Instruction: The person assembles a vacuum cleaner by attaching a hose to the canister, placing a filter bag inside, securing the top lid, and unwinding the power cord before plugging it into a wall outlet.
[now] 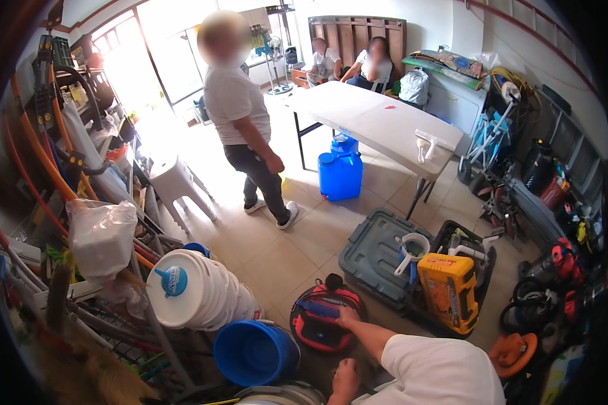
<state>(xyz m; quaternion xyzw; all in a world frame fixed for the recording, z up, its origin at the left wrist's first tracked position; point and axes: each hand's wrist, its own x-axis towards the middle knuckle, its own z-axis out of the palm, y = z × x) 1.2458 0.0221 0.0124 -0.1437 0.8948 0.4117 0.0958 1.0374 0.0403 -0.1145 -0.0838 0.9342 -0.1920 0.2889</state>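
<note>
My right hand reaches down from the lower right and is closed around one end of a dark blue, elongated thing. That blue thing lies across the top of a round red and black case or bag on the floor; its exact kind does not show. Nearer to me, at the lower edge, my left hand has its fingers curled. Whatever may be inside them is hidden. Just left of the red case stands a blue bucket.
White lidded buckets stand left. To the right are a grey-green storage bin lid, a white dipper and a yellow tool case. A person stands ahead beside a white table. Two people sit farther back.
</note>
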